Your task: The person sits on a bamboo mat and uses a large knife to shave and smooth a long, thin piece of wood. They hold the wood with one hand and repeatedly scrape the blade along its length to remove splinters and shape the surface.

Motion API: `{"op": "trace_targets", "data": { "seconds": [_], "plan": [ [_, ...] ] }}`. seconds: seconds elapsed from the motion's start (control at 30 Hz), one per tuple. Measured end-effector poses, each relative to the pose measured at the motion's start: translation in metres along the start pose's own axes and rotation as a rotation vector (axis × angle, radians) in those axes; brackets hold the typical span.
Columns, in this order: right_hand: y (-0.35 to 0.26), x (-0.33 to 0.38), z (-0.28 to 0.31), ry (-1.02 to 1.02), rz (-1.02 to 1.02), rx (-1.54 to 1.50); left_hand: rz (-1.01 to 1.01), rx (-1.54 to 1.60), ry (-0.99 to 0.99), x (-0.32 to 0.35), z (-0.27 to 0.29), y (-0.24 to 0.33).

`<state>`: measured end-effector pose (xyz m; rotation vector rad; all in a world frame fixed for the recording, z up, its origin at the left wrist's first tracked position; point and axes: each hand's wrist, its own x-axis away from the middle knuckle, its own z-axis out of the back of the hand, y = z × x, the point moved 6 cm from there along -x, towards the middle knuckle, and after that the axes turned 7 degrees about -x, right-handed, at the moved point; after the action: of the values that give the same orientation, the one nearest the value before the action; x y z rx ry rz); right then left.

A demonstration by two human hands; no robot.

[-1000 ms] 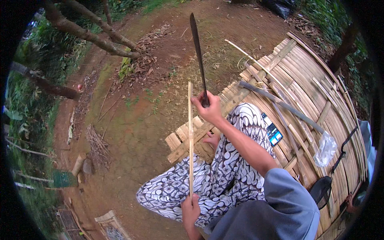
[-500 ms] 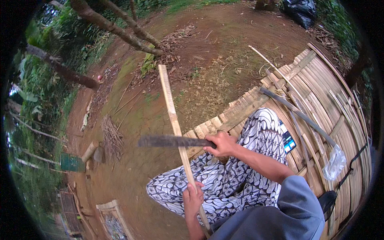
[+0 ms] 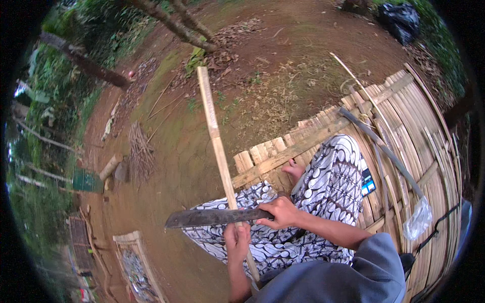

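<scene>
Now right hand (image 3: 284, 212) grips machete (image 3: 212, 217) across bamboo strip (image 3: 217, 146); left hand (image 3: 237, 241) steadies strip.

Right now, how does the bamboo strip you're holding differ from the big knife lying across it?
The bamboo strip is pale tan and long, running away from the left hand toward the dirt ground; the knife is dark, dull metal and much shorter. The strip points forward, while the knife lies crosswise over it, gripped by the right hand. Both are slim, flat and hand-held.
</scene>
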<state>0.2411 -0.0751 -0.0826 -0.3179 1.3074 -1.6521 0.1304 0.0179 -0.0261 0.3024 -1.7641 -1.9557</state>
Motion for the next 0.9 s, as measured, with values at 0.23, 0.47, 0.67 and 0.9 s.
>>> {"op": "trace_targets", "data": {
  "seconds": [0.23, 0.47, 0.67, 0.9],
  "plan": [
    [-0.008, -0.003, 0.001, -0.053, -0.083, -0.005, -0.075, -0.317, 0.106, -0.014, 0.007, 0.001],
    [0.001, 0.008, -0.033, 0.036, -0.047, 0.137, -0.024, -0.329, 0.264, -0.008, 0.031, -0.024],
    [0.037, 0.019, -0.032, -0.006, -0.223, 0.177, -0.084, -0.409, 0.289, -0.01, 0.041, -0.015],
    [-0.022, -0.003, -0.018, -0.111, -0.127, 0.295, -0.018, -0.01, 0.308, -0.004, 0.058, -0.014]
  ]
}}
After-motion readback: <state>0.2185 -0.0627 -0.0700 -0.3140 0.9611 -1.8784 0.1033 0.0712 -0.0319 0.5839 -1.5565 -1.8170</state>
